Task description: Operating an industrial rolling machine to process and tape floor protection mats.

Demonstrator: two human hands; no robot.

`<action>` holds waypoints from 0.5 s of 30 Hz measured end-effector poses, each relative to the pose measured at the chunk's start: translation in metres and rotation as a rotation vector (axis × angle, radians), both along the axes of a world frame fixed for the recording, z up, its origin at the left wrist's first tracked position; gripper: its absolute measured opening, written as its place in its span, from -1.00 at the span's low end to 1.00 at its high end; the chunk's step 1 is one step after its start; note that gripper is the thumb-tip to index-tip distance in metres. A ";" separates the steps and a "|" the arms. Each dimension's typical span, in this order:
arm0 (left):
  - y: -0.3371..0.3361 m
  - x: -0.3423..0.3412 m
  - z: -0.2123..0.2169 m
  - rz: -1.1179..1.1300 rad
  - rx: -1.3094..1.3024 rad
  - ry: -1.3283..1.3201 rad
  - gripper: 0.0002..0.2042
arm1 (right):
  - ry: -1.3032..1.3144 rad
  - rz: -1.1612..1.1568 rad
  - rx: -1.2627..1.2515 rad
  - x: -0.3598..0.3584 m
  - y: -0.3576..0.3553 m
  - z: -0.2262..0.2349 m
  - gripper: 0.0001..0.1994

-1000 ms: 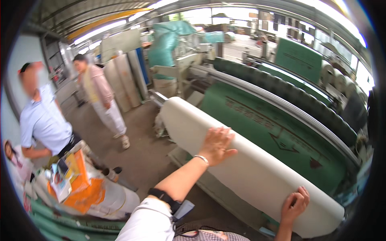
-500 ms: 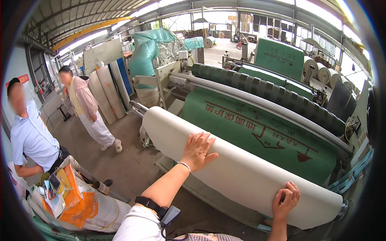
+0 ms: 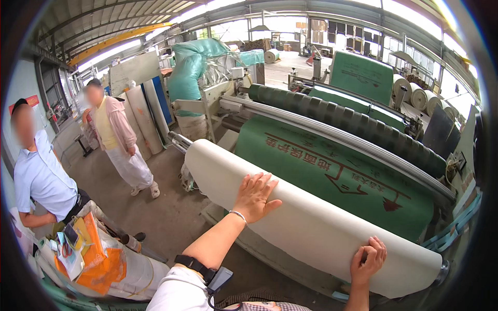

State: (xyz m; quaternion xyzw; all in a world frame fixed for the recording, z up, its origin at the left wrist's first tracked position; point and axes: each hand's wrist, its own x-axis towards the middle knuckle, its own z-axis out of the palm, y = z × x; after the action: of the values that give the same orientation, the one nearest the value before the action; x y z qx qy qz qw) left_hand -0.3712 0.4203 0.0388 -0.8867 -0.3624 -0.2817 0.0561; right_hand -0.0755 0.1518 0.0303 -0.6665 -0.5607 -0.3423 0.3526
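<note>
A long white roll of sheet material (image 3: 314, 225) lies across the front of a machine, slanting from upper left to lower right. My left hand (image 3: 255, 198) rests on its upper side, palm down, fingers spread. Farther right along the same roll is my right hand (image 3: 369, 259), its fingers loosely bent against the surface and nothing visible in them. Behind the roll a green printed sheet (image 3: 290, 168) comes down from under a silver metal bar (image 3: 332, 133). The underside of the roll is hidden.
A dark banded roller (image 3: 342, 119) spans the machine. Two people stand at the left, one in a light blue shirt (image 3: 44, 173), one in a pink jacket (image 3: 123, 123). Near the first, an orange bag (image 3: 98, 259) lies on wrapped rolls. More rolls (image 3: 139, 116) stand behind.
The person in the pink jacket has shifted slightly right and nearer. Both my hands stay at the same spots on the white roll.
</note>
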 end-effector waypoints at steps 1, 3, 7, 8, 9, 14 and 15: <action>-0.001 0.001 0.001 -0.002 -0.003 0.004 -0.35 | -0.005 -0.009 0.013 0.001 -0.001 -0.001 -0.92; -0.001 0.002 0.001 0.016 -0.008 0.009 -0.34 | -0.009 0.000 0.026 0.002 0.000 -0.004 -0.92; 0.000 0.001 0.001 0.025 -0.005 0.018 -0.34 | -0.031 0.003 0.021 0.010 -0.001 -0.010 -0.94; 0.001 0.001 0.001 0.018 -0.013 0.021 -0.34 | -0.055 0.006 0.018 0.011 -0.001 -0.012 -0.91; 0.001 0.003 0.002 0.018 -0.021 0.030 -0.34 | -0.051 0.039 0.021 0.010 -0.002 -0.012 -0.91; 0.002 0.007 -0.002 0.009 -0.011 0.022 -0.34 | -0.023 -0.014 0.019 0.009 -0.006 -0.011 -0.90; 0.002 0.007 -0.002 0.032 -0.012 0.024 -0.34 | -0.021 0.010 0.018 0.004 -0.005 0.000 -0.90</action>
State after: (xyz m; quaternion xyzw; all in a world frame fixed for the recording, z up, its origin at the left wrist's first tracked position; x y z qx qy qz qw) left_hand -0.3637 0.4222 0.0366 -0.8844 -0.3775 -0.2679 0.0598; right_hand -0.0712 0.1473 0.0307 -0.6569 -0.5645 -0.3527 0.3542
